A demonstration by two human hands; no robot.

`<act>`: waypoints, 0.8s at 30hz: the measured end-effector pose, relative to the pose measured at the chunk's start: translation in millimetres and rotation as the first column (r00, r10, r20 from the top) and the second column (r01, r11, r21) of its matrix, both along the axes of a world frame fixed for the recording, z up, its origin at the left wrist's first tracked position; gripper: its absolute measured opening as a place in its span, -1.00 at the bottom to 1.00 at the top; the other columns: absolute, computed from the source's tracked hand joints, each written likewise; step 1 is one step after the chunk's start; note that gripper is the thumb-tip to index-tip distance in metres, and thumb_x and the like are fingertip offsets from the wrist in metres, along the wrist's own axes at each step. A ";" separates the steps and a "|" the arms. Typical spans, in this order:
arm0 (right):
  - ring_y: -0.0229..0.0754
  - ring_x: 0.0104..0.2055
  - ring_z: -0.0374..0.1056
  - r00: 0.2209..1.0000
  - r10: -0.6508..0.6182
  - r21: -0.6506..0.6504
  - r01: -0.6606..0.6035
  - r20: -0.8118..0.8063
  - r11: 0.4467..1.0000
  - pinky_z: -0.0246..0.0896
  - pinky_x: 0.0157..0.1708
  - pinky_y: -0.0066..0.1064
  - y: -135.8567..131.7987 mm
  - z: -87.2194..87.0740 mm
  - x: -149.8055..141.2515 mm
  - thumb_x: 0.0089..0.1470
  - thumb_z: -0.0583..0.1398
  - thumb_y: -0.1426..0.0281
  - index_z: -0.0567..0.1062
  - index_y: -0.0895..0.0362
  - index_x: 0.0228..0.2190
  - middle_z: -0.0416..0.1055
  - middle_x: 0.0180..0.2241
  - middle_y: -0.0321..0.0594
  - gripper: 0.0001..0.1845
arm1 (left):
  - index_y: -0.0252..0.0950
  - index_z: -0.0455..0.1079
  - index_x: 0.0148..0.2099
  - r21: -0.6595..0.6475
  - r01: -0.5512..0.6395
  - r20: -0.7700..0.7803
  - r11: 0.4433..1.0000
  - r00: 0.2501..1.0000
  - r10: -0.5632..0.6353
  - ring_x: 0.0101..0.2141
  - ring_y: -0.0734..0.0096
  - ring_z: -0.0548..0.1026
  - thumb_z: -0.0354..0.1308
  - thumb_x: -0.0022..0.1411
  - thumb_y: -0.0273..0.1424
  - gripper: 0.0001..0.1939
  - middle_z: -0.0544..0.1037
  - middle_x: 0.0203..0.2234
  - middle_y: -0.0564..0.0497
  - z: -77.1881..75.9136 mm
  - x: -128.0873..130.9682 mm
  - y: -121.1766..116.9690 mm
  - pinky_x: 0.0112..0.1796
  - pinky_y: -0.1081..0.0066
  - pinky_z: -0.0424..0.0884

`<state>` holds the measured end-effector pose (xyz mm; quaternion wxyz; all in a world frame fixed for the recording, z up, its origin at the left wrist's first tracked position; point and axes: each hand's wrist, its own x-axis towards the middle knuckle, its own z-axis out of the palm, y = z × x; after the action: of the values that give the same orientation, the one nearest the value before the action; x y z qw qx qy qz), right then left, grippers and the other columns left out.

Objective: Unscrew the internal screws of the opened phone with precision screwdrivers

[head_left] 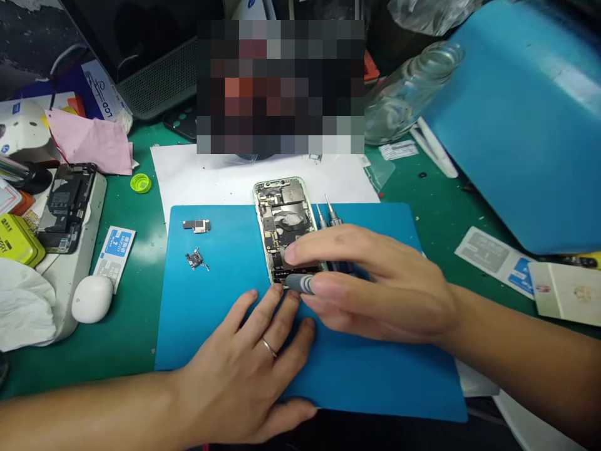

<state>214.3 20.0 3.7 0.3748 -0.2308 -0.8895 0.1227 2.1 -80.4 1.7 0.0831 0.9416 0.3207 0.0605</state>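
The blue mat (220, 263) lies on a green table (136, 351), and the opened phone (284, 219) rests at the middle of its far edge, screenless, inner parts showing, its top end reaching past the mat over white paper (206, 178). The left hand (256, 351) lies palm down over the near half of the mat, fingers spread and clasping nothing, middle fingertips at the phone's near end. The right hand (375, 285) comes in over the mat's right side, thumb and fingers closed on a grey ridged tool (300, 284) above that same end; where the tool's tip sits cannot be made out. Its index fingertip is over the phone, though whether it touches is unclear. Two metal-tipped drivers (328, 213) lie on the mat just right of the phone, partly covered by the right hand. On the mat's far left are a flat bracket-like part (201, 226) and a small irregular part (195, 258), apart from each other. Left of the mat stand a rounded white case (92, 299) and, farther off, another opened phone (68, 207); beyond its far right corner is a glass jar (399, 94).
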 end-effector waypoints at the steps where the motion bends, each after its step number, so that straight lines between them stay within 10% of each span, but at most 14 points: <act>1: -0.17 -0.19 0.57 0.999 0.024 0.028 -0.023 -0.038 0.999 0.56 -0.23 -0.36 1.2 -0.5 0.1 0.28 0.22 0.42 0.46 -0.03 -0.07 0.58 -0.20 -0.21 -0.80 | -0.43 0.20 0.39 0.003 0.000 -0.006 1.000 1.000 0.000 0.36 -0.15 0.13 -0.12 0.48 0.07 -0.26 0.26 0.32 -0.35 0.2 -0.2 0.0 0.31 0.00 -0.03; 6: -0.16 -0.28 0.58 0.989 -0.052 -0.127 0.034 -0.136 0.991 0.57 -0.31 -0.40 1.0 -0.1 -4.3 0.29 0.21 0.38 0.45 0.03 -0.14 0.59 -0.31 -0.20 -0.90 | -0.44 0.16 0.41 -0.010 0.005 -0.037 1.000 0.999 -0.006 0.35 -0.19 0.15 -0.15 0.49 0.07 -0.24 0.23 0.34 -0.37 2.6 -0.2 0.3 0.28 -0.01 0.03; 11: -0.10 -0.19 0.58 0.989 0.138 0.141 -0.130 -0.049 0.981 0.60 -0.24 -0.28 7.8 3.9 1.4 0.21 0.22 0.56 0.42 0.16 -0.07 0.59 -0.21 -0.01 -0.75 | -0.43 0.18 0.40 -0.002 0.009 -0.035 1.000 0.999 -0.009 0.34 -0.17 0.16 -0.16 0.49 0.07 -0.25 0.24 0.34 -0.35 4.1 -0.1 2.5 0.28 0.00 0.05; 24: -0.11 -0.15 0.57 0.986 0.140 0.143 -0.126 -0.092 0.982 0.59 -0.24 -0.29 3.8 -0.3 3.5 0.19 0.22 0.57 0.42 0.21 -0.06 0.60 -0.17 0.05 -0.73 | -0.43 0.21 0.38 -0.013 -0.007 0.016 1.000 1.000 0.008 0.36 -0.20 0.13 -0.09 0.47 0.06 -0.27 0.24 0.33 -0.38 -0.4 0.4 0.5 0.29 -0.04 0.04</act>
<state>217.7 23.9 3.4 0.4256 -0.1383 -0.8889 0.0979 2.5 -80.0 1.3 0.0916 0.9393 0.3239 0.0663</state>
